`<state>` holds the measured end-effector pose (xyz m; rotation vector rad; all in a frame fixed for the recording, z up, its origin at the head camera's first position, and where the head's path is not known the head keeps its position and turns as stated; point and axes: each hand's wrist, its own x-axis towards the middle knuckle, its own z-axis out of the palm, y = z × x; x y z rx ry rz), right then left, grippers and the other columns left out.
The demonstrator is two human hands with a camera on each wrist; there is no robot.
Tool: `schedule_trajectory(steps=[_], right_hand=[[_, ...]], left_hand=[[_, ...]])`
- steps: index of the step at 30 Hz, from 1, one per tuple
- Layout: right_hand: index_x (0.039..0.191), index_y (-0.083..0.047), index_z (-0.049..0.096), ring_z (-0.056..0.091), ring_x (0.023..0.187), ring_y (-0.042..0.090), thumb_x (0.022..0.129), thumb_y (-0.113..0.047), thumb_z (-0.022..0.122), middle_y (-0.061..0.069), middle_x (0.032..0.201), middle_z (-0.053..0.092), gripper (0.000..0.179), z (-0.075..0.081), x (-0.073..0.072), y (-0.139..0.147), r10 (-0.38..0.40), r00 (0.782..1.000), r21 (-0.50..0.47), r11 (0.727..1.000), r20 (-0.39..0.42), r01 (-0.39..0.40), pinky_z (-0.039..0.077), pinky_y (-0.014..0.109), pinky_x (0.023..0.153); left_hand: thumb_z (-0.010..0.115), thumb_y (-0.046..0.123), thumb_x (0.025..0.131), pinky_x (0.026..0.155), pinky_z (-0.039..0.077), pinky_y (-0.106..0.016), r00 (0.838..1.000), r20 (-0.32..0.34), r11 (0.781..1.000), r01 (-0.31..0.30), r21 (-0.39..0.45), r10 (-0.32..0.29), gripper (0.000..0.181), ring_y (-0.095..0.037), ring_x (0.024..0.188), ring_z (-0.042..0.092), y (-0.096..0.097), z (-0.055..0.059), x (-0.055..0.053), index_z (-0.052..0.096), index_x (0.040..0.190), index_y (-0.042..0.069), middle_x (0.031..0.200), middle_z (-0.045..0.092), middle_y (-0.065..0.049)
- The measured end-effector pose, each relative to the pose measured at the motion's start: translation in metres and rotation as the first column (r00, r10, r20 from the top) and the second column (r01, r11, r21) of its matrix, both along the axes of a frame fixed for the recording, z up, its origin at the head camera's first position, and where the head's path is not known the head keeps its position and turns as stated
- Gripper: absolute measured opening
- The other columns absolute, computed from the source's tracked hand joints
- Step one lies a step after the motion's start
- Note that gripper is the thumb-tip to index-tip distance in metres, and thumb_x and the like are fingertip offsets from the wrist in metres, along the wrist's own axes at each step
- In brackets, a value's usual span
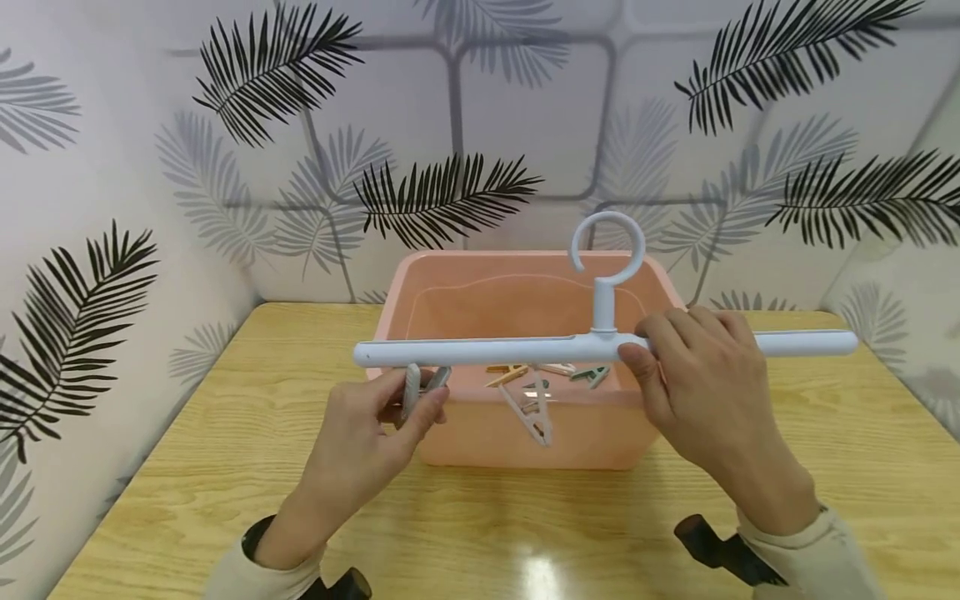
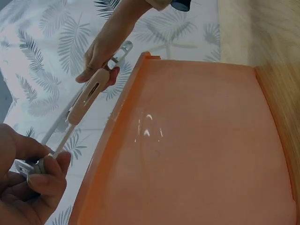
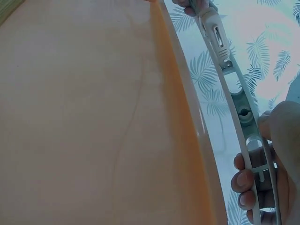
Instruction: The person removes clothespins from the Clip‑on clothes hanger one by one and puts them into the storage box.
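A pale blue clothes hanger (image 1: 465,350) with a ring-shaped hook (image 1: 637,242) is held level in front of the pink basin. My right hand (image 1: 701,375) grips its bar just right of the hook, fingers curled over it. Below the bar's left end, my left hand (image 1: 382,425) pinches a grey clothespin (image 1: 412,392) between thumb and fingers, its top close under the bar. A pale pink clothespin (image 1: 534,412) hangs from the bar between the hands. In the right wrist view, the hollow underside of the hanger (image 3: 243,112) shows beside the curled fingers (image 3: 244,180).
The pink basin (image 1: 525,442) stands on a wooden table (image 1: 225,433) behind the hanger. Several clothespins lie inside it, among them a yellow one (image 1: 510,375) and a green one (image 1: 592,376). A leaf-patterned backdrop (image 1: 525,108) rises behind the table.
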<state>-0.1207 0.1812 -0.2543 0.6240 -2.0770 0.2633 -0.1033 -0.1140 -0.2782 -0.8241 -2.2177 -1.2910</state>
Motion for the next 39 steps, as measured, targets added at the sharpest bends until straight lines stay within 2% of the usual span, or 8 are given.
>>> schedule_trajectory(steps=[2,6,8,12,15,29,35,39], right_hand=[[0.080,-0.005,0.056,0.056,0.069,0.034,0.103,-0.048,0.028,0.008,0.068,0.058,0.057,-0.002,0.000,0.000,0.004,1.000,0.000,1.000,-0.006,-0.004,0.038,0.049,0.068],[0.079,-0.004,0.054,0.051,0.064,0.032,0.104,-0.047,0.027,0.008,0.065,0.053,0.057,-0.004,0.000,-0.003,-0.003,1.000,0.010,1.000,-0.015,0.003,0.038,0.048,0.067],[0.078,-0.004,0.053,0.049,0.061,0.031,0.104,-0.047,0.027,0.008,0.063,0.050,0.057,-0.005,0.000,-0.004,-0.009,1.000,0.018,1.000,-0.025,0.009,0.038,0.047,0.065],[0.075,-0.004,0.053,0.047,0.057,0.031,0.104,-0.046,0.027,0.007,0.060,0.048,0.057,-0.006,0.000,-0.005,-0.008,0.998,0.010,1.000,-0.068,0.009,0.037,0.045,0.061],[0.073,-0.005,0.054,0.048,0.055,0.032,0.103,-0.047,0.028,0.006,0.057,0.047,0.058,-0.008,0.000,-0.007,-0.005,0.995,-0.011,1.000,-0.102,0.004,0.037,0.046,0.060],[0.069,-0.006,0.053,0.050,0.052,0.031,0.103,-0.046,0.033,0.007,0.056,0.049,0.057,-0.009,-0.001,-0.015,0.002,0.982,-0.055,0.998,-0.187,-0.013,0.038,0.047,0.057],[0.071,-0.004,0.056,0.054,0.060,0.036,0.103,-0.046,0.033,0.011,0.060,0.054,0.058,-0.006,-0.004,-0.003,-0.014,0.989,-0.036,0.999,-0.148,0.009,0.039,0.049,0.062],[0.072,-0.003,0.058,0.056,0.063,0.037,0.103,-0.048,0.032,0.013,0.063,0.057,0.060,-0.004,-0.006,0.004,-0.028,0.992,-0.036,0.999,-0.127,0.024,0.038,0.050,0.062]], left_hand=[[0.061,0.017,0.096,0.046,0.040,-0.013,0.979,-0.198,0.998,-0.053,-0.044,0.043,0.024,0.001,0.051,0.049,0.001,-0.003,-0.001,0.056,0.075,0.006,0.062,0.057,0.005],[0.050,0.027,0.101,0.044,0.032,-0.015,0.868,-0.479,0.981,-0.183,-0.065,0.131,0.034,-0.005,0.049,0.039,0.005,-0.008,-0.003,0.054,0.075,0.005,0.059,0.045,0.002],[0.048,0.023,0.101,0.045,0.039,-0.017,0.821,-0.548,0.969,-0.237,-0.075,0.158,0.033,-0.009,0.050,0.047,0.007,-0.010,-0.004,0.061,0.083,-0.001,0.063,0.052,-0.002],[0.046,0.018,0.101,0.047,0.047,-0.024,0.754,-0.628,0.939,-0.327,-0.105,0.192,0.032,-0.017,0.055,0.057,0.010,-0.011,-0.004,0.063,0.093,-0.008,0.069,0.061,-0.009],[0.045,0.016,0.101,0.045,0.047,-0.025,0.732,-0.651,0.930,-0.351,-0.111,0.200,0.032,-0.018,0.054,0.056,0.010,-0.012,-0.005,0.063,0.095,-0.010,0.068,0.061,-0.010],[0.050,0.010,0.096,0.043,0.046,-0.028,0.719,-0.657,0.922,-0.375,-0.093,0.226,0.025,-0.019,0.052,0.056,0.004,-0.005,-0.003,0.064,0.100,-0.011,0.066,0.057,-0.012],[0.076,-0.004,0.073,0.049,0.052,-0.031,0.804,-0.561,0.907,-0.367,-0.208,0.197,0.025,-0.022,0.059,0.063,-0.004,0.001,0.003,0.064,0.095,-0.009,0.071,0.064,-0.013],[0.080,-0.004,0.071,0.056,0.055,-0.033,0.843,-0.495,0.890,-0.374,-0.260,0.210,0.026,-0.024,0.067,0.066,-0.010,0.004,0.006,0.066,0.093,-0.006,0.077,0.067,-0.013]])
